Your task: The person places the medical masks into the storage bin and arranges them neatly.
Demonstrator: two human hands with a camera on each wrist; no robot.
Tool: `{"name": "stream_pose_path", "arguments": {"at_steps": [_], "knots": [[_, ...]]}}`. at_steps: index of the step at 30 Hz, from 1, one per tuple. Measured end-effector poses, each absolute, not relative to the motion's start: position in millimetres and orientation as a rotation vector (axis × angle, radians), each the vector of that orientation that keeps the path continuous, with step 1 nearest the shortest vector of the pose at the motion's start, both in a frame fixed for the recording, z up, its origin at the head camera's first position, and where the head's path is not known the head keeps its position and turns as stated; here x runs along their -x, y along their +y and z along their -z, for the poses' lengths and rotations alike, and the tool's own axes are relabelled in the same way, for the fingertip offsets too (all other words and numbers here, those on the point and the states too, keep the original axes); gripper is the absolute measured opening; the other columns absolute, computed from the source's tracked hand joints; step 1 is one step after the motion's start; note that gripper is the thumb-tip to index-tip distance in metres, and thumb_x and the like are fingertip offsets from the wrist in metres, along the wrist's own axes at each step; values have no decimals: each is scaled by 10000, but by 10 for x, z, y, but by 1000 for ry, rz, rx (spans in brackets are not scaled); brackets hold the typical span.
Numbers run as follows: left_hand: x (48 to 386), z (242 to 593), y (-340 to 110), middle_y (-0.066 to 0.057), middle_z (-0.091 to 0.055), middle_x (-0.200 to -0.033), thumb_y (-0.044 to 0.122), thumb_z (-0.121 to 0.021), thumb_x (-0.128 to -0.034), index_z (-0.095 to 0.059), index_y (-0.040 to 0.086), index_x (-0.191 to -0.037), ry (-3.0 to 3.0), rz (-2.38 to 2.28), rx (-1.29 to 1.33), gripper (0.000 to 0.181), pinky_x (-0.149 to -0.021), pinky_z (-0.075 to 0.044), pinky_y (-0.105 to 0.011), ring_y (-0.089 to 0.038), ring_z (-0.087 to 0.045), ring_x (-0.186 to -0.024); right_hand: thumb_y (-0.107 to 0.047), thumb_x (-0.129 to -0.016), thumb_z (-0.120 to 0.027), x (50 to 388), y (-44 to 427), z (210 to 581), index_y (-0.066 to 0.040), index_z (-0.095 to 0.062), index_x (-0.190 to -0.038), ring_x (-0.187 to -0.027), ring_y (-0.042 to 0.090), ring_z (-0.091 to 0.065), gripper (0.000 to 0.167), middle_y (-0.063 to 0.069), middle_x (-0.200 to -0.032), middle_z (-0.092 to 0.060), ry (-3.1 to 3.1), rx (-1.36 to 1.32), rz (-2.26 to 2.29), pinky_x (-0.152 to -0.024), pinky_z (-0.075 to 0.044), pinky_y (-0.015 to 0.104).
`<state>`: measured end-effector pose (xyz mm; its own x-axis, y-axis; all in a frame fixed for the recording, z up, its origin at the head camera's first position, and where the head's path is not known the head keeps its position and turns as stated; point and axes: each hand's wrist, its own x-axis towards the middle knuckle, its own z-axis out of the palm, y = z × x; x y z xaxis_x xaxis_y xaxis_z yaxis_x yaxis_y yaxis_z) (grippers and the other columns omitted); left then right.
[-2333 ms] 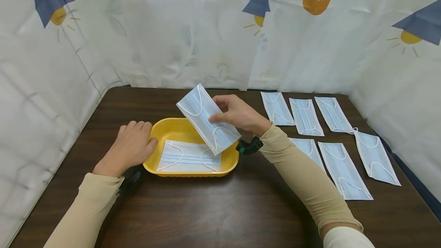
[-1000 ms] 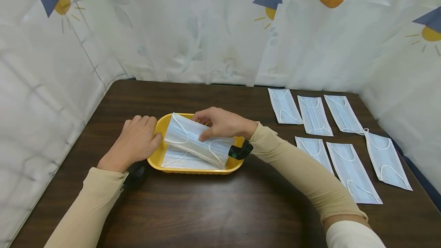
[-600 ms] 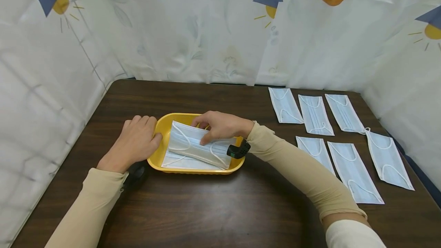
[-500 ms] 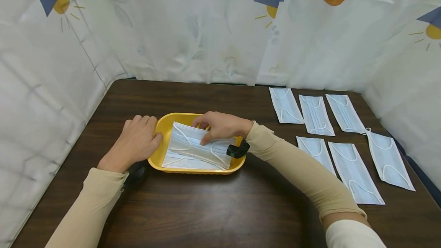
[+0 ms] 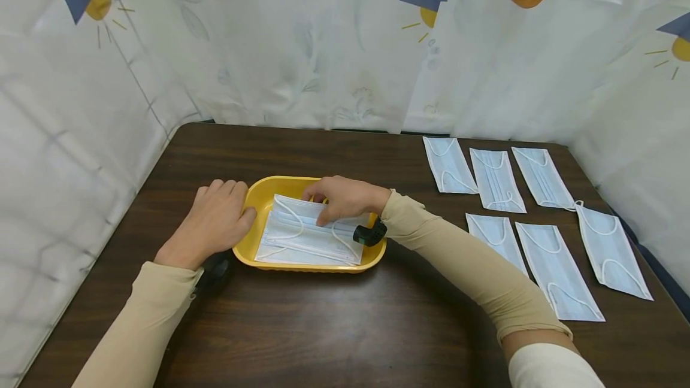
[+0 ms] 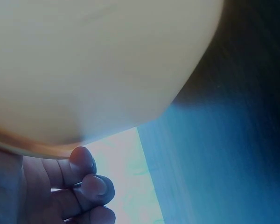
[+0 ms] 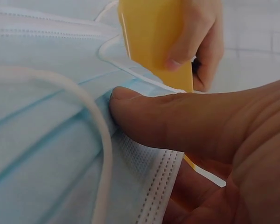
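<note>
My left hand (image 5: 220,217) grips the left end of a yellow tray (image 5: 262,196), thumb over the rim. Its fingertips (image 6: 95,186) show under the tray's outer wall in the left wrist view. Inside the tray my right hand (image 5: 347,199) pinches a light blue face mask (image 5: 307,226) by its far edge. In the right wrist view the thumb (image 7: 149,114) presses on the mask's pleats, and the other fingers are partly hidden behind it. Another face mask (image 5: 269,251) lies flat beneath it, mostly covered.
Several face masks (image 5: 557,268) lie spread out on the right side of the dark wooden table (image 5: 345,328). My right forearm passes close to the nearer ones. A printed white curtain (image 5: 323,47) encloses the back and sides.
My right hand has brought its mask down from above the tray, and the mask now lies nearly flat over the other one. My left hand keeps its hold on the tray.
</note>
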<state>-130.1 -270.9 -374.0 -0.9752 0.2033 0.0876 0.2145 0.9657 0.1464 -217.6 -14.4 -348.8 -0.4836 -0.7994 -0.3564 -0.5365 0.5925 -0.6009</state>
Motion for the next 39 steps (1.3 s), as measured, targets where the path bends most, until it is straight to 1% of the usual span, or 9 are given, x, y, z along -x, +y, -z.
{"name": "stream_pose_path", "arguments": {"at_steps": [6, 12, 18, 23, 27, 32, 39], "knots": [[1300, 3745, -2715, -130, -580, -841, 222, -489, -957, -586, -39, -1020, -3024, 234, 341, 286, -729, -362, -437, -326, -491, -833, -123, -925, -742, 2172, -158, 3533, -142, -645, -1256, -1072, 195, -624, 346, 25, -1217, -690, 2202, 1068, 540, -955, -522, 322], [1303, 3752, -2718, -117, -554, -803, 215, -491, -948, -575, -27, -973, -3007, 238, 352, 257, -711, -355, -431, -321, -482, -810, -130, -918, -753, 2160, -169, 3541, -124, -646, -1269, -1051, 202, -614, 367, 37, -1204, -681, 2208, 1078, 519, -940, -521, 314], [1298, 3745, -2715, -124, -566, -820, 213, -494, -947, -583, -36, -995, -3008, 239, 347, 269, -724, -363, -439, -328, -493, -828, -131, -918, -748, 2167, -170, 3547, -124, -652, -1259, -1028, 192, -628, 354, 39, -1181, -696, 2223, 1114, 495, -907, -520, 300], [1294, 3743, -2711, -122, -568, -825, 215, -495, -954, -584, -39, -1011, -3022, 245, 340, 275, -727, -350, -425, -321, -486, -829, -137, -923, -749, 2166, -167, 3556, -123, -653, -1269, -1039, 191, -626, 359, 38, -1191, -694, 2220, 1124, 501, -915, -528, 298], [1294, 3749, -2713, -110, -557, -803, 212, -492, -951, -578, -22, -978, -3015, 247, 344, 251, -714, -344, -415, -311, -478, -809, -122, -932, -726, 2169, -163, 3557, -120, -653, -1271, -1058, 186, -636, 347, 41, -1203, -703, 2214, 1162, 502, -914, -527, 297], [1297, 3755, -2718, -94, -538, -779, 213, -487, -949, -563, 3, -938, -3006, 261, 355, 224, -704, -336, -405, -300, -470, -790, -90, -939, -698, 2174, -162, 3552, -125, -660, -1267, -1035, 168, -644, 332, 38, -1179, -721, 2205, 1225, 502, -899, -511, 286], [1299, 3749, -2723, -99, -546, -801, 219, -481, -962, -568, -8, -980, -3028, 262, 344, 244, -724, -335, -414, -307, -473, -812, -81, -949, -691, 2152, -188, 3541, -134, -673, -1226, -1017, 157, -633, 283, 16, -1157, -713, 2156, 1233, 546, -891, -511, 268]]}}
